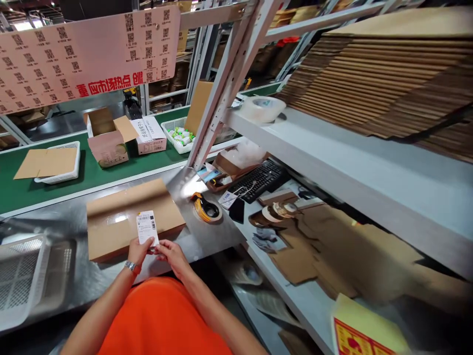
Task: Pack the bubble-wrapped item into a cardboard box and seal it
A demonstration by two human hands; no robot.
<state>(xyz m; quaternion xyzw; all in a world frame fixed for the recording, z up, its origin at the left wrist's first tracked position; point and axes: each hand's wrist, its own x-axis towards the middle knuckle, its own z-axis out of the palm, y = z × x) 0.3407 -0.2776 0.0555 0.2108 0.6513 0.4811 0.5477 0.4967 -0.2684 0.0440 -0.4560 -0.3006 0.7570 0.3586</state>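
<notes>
A white shipping label (147, 225) with printed text and barcodes is pinched between my two hands. My left hand (139, 251) has its thumb on the label's lower edge. At its lower right corner, the fingertips of my right hand (173, 255) are pressed together. Just beyond my hands a closed brown cardboard box (111, 231) lies flat on the metal table (199, 241), with the label in front of its top face. An orange tape dispenser (205, 207) lies on the table to the right of the box.
A white basket (22, 276) sits at left. Behind the table runs a green conveyor (148, 165) with an open carton (108, 143), a printed box (150, 134) and baskets. At right, a shelf (295, 143) holds a tape roll (262, 108) and stacked cardboard (380, 79); a keyboard (260, 178) lies below.
</notes>
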